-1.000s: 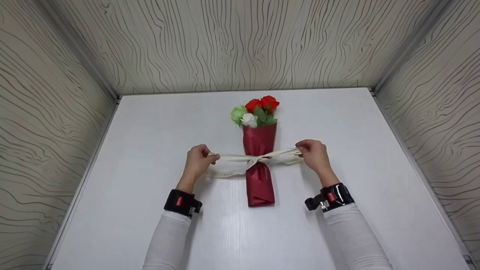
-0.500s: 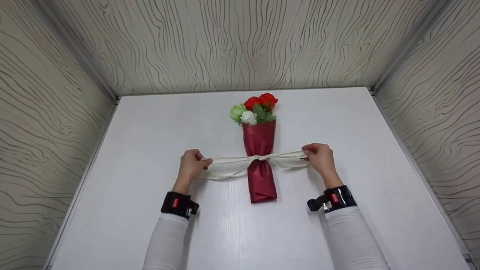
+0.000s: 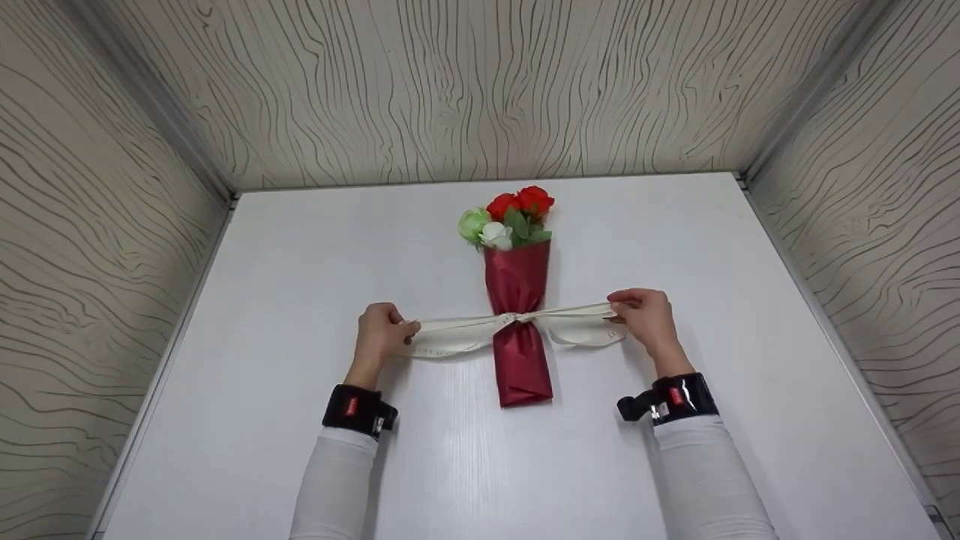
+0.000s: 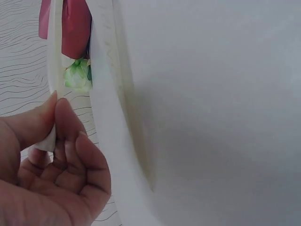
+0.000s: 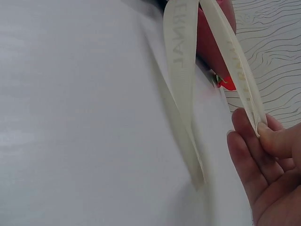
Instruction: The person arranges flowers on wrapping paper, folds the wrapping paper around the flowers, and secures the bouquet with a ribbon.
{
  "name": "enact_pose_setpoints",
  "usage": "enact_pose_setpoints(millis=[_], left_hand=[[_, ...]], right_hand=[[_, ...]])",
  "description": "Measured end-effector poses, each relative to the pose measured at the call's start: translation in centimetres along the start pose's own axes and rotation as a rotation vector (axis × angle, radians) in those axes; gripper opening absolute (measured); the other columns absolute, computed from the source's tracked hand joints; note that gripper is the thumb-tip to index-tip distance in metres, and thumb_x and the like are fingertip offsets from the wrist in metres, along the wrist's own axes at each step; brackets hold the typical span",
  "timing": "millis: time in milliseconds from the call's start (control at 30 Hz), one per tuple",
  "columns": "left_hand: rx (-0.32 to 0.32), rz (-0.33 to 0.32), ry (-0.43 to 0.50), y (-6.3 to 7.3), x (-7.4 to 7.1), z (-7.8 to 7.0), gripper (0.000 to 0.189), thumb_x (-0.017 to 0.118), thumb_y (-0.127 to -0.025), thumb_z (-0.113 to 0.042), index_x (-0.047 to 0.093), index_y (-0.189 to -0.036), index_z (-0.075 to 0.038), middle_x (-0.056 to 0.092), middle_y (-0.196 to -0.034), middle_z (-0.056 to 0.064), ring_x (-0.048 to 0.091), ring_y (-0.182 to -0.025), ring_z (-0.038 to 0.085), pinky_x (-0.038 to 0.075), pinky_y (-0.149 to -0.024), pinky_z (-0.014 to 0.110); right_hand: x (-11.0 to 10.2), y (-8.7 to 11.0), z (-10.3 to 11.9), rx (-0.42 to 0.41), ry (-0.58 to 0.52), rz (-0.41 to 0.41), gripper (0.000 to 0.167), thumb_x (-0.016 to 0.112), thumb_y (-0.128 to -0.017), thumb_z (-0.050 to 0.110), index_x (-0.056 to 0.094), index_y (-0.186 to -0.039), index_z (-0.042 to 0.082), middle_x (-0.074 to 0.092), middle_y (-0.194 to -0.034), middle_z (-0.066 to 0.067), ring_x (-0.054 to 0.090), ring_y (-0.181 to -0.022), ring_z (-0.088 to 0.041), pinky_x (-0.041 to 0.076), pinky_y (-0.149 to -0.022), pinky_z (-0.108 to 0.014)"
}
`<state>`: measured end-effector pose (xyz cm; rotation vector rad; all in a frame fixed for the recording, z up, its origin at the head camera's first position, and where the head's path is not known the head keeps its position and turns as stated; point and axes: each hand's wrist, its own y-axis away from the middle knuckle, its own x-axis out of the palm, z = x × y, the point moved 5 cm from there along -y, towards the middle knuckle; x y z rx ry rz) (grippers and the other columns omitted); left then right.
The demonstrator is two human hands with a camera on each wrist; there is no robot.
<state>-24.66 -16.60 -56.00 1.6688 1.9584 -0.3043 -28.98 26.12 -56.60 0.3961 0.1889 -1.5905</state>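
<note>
A bouquet in dark red wrapping paper (image 3: 517, 277) lies on the white table, its blooms toward the back. Around its middle runs a cream ribbon (image 3: 457, 325), knotted at the front. My left hand (image 3: 381, 334) pinches the ribbon between thumb and forefinger on the left side, and a loose tail (image 4: 115, 70) hangs beneath. On the right, my right hand (image 3: 646, 319) pinches the ribbon's other side; the wrist view shows printed letters on the hanging tail (image 5: 181, 61). Both stretches run nearly straight out from the knot (image 3: 517, 318).
Red roses (image 3: 534, 201), a white bloom (image 3: 496, 235) and a green bloom (image 3: 474, 223) stick out of the wrapping. The white table (image 3: 315, 247) meets wood-grain patterned walls (image 3: 465, 90) at the back and both sides.
Both hands have moved outward, away from each other, drawing the ribbon out. The knot looks smaller and tighter, and the paper is gathered in. The bouquet shifted slightly toward the back.
</note>
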Motion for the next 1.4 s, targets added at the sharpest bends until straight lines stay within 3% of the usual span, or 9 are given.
enact_pose_setpoints(millis=[200, 433, 667, 867, 1033, 1133, 1233, 1333, 1400], left_hand=[[-0.003, -0.004, -0.039, 0.3, -0.1, 0.6, 0.028, 0.071, -0.073, -0.013, 0.047, -0.06, -0.006, 0.059, -0.059, 0.006, 0.053, -0.052, 0.017, 0.037, -0.045, 0.027], [0.007, 0.004, -0.02, 0.2, -0.8, 0.8, 0.027, 0.069, -0.077, -0.019, 0.049, -0.067, -0.005, 0.06, -0.064, 0.006, 0.056, -0.058, 0.017, 0.04, -0.049, 0.027], [0.045, -0.002, 0.02, -1.0, -1.1, -0.9, 0.034, 0.065, -0.08, -0.031, 0.044, -0.068, -0.007, 0.06, -0.061, 0.006, 0.059, -0.055, 0.018, 0.039, -0.047, 0.028], [0.094, -0.028, -0.05, -2.1, -0.6, -2.8, 0.04, 0.058, -0.084, -0.038, 0.04, -0.063, -0.009, 0.057, -0.06, 0.006, 0.055, -0.052, 0.017, 0.039, -0.044, 0.027], [0.109, -0.038, -0.112, -2.8, 0.1, -3.5, 0.041, 0.053, -0.085, -0.043, 0.044, -0.065, -0.009, 0.057, -0.06, 0.005, 0.053, -0.053, 0.017, 0.039, -0.046, 0.029], [0.085, -0.009, -0.165, -3.1, 0.8, -3.5, 0.038, 0.051, -0.086, -0.045, 0.051, -0.077, -0.008, 0.058, -0.064, 0.004, 0.054, -0.056, 0.017, 0.04, -0.049, 0.03], [0.052, 0.047, -0.182, -3.4, 1.4, -3.2, 0.044, 0.05, -0.086, -0.045, 0.053, -0.107, -0.006, 0.059, -0.07, 0.004, 0.056, -0.06, 0.016, 0.043, -0.058, 0.032], [0.02, 0.093, -0.154, -3.4, 1.7, -2.7, 0.064, 0.05, -0.087, -0.044, 0.031, -0.134, -0.005, 0.06, -0.072, 0.005, 0.058, -0.06, 0.016, 0.044, -0.065, 0.033], [0.012, 0.102, -0.13, -3.3, 1.6, -2.3, 0.071, 0.05, -0.087, -0.044, 0.019, -0.14, -0.007, 0.061, -0.07, 0.005, 0.058, -0.059, 0.015, 0.044, -0.066, 0.033]], right_hand=[[0.5, 0.1, -0.5, -0.002, -0.044, 0.039, 0.017, 0.053, -0.083, -0.005, 0.059, -0.098, -0.011, 0.06, -0.096, -0.026, 0.062, -0.083, -0.027, 0.051, -0.067, -0.029], [1.0, 0.3, 0.0, -0.029, 0.044, 0.08, 0.016, 0.052, -0.085, -0.002, 0.059, -0.098, -0.008, 0.061, -0.096, -0.022, 0.061, -0.084, -0.025, 0.05, -0.069, -0.029], [1.1, 0.0, 1.9, -0.084, 0.114, 0.072, 0.019, 0.053, -0.09, 0.015, 0.057, -0.103, 0.002, 0.057, -0.093, -0.013, 0.056, -0.08, -0.022, 0.049, -0.065, -0.026], [1.7, -0.8, 3.2, -0.16, 0.162, 0.05, 0.019, 0.052, -0.09, 0.021, 0.056, -0.098, 0.004, 0.055, -0.08, -0.01, 0.052, -0.065, -0.021, 0.043, -0.054, -0.026], [2.6, -1.6, 3.5, -0.185, 0.196, 0.024, 0.015, 0.051, -0.09, 0.02, 0.055, -0.097, 0.006, 0.051, -0.072, -0.008, 0.049, -0.058, -0.018, 0.04, -0.048, -0.025], [3.2, -1.9, 3.3, -0.175, 0.224, 0.035, 0.017, 0.05, -0.091, 0.021, 0.056, -0.101, 0.007, 0.053, -0.073, -0.008, 0.051, -0.06, -0.019, 0.041, -0.05, -0.026], [3.5, -2.1, 3.0, -0.158, 0.241, 0.063, 0.024, 0.046, -0.093, 0.022, 0.056, -0.111, 0.009, 0.058, -0.082, -0.011, 0.057, -0.07, -0.024, 0.043, -0.058, -0.03], [3.4, -1.9, 2.9, -0.161, 0.244, 0.083, 0.034, 0.041, -0.095, 0.022, 0.048, -0.125, 0.009, 0.059, -0.104, -0.016, 0.057, -0.092, -0.03, 0.044, -0.074, -0.039], [3.0, -1.6, 3.1, -0.169, 0.253, 0.08, 0.039, 0.038, -0.096, 0.024, 0.041, -0.132, 0.01, 0.053, -0.119, -0.016, 0.05, -0.107, -0.032, 0.039, -0.086, -0.043]])
